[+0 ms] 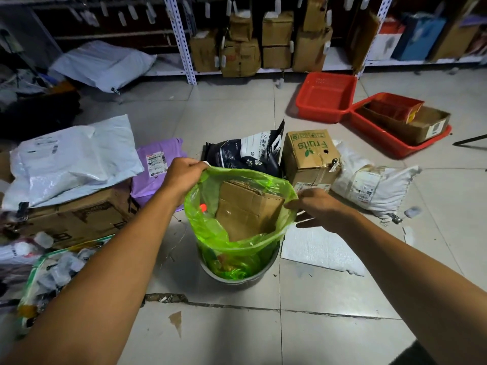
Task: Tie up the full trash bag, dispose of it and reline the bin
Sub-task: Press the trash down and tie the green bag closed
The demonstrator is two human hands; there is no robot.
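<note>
Green bag stands in a grey bin on the tiled floor, its upper part pulled up above the bin's rim and its mouth held wide. The left hand grips the bag's far-left edge, fingers curled over the plastic. The right hand pinches the right edge, thumb and fingers closed on the film. Inside the bag a folded piece of cardboard stands tilted, and beside it, on the left, shows a bottle with a red cap.

Just behind the bin lies a dark pet-food bag, with a "Fruits" box to its right and a white sack beyond that. A foam sheet lies on the floor under the right forearm. To the left sit a purple mailer and white mailers on a carton. Two red baskets rest farther back on the right, near shelves stacked with boxes.
</note>
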